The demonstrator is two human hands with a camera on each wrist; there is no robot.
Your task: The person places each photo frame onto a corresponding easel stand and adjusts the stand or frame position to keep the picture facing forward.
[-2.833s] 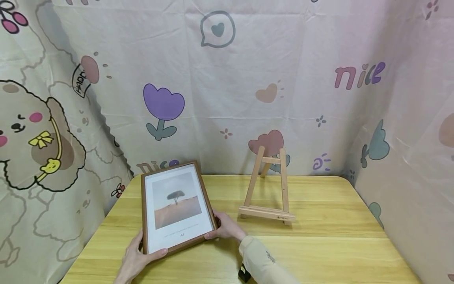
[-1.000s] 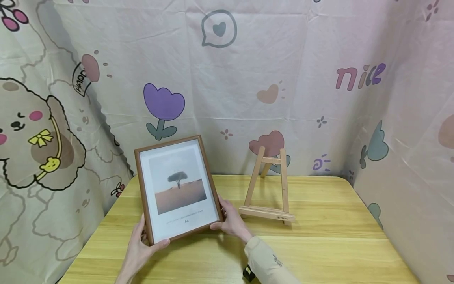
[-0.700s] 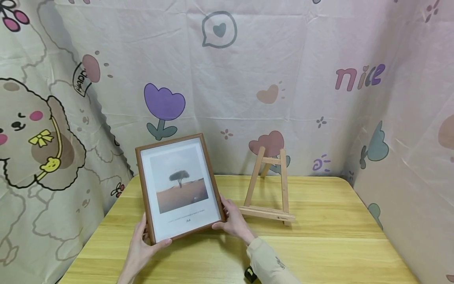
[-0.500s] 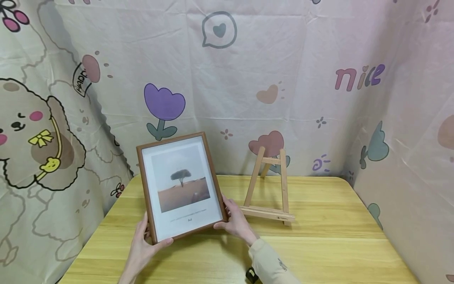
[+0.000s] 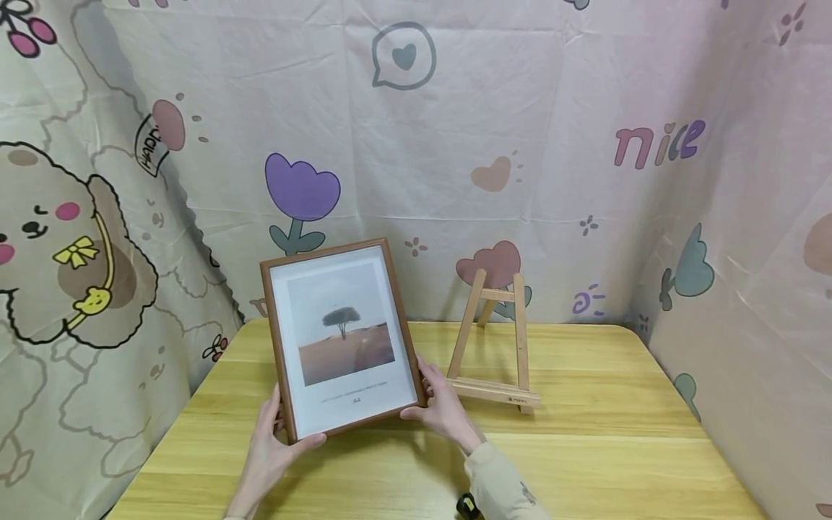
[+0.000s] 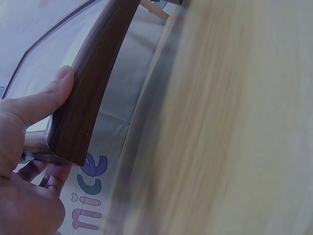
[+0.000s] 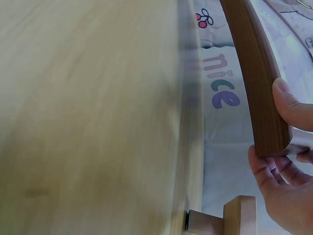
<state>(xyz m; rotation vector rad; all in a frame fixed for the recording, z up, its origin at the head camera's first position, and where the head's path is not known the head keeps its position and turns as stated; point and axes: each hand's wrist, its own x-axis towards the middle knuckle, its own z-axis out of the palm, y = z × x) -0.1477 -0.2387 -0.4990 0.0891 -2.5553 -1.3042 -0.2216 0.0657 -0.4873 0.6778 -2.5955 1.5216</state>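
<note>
A brown wooden picture frame (image 5: 278, 347) with a tree print is held up off the table, tilted back and leaning a little to the left. My left hand (image 5: 268, 449) grips its lower left corner, thumb on the front edge; the left wrist view shows the fingers (image 6: 56, 176) behind the corner. At the lower right corner, my right hand (image 5: 445, 406) holds it the same way, its thumb (image 7: 288, 103) over the front. A small wooden easel (image 5: 494, 390) stands just right of my right hand, its left ledge end close to the fingers.
The light wooden table (image 5: 598, 448) runs back to a patterned cloth backdrop (image 5: 416, 144), with cloth on both sides too. A small black object (image 5: 466, 507) shows beside my right sleeve (image 5: 500, 480) at the front.
The picture frame has risen from lying low to a steeper, near-upright tilt, then drifted right toward the easel. Both hands moved with it, their grip unchanged. The easel stays put.
</note>
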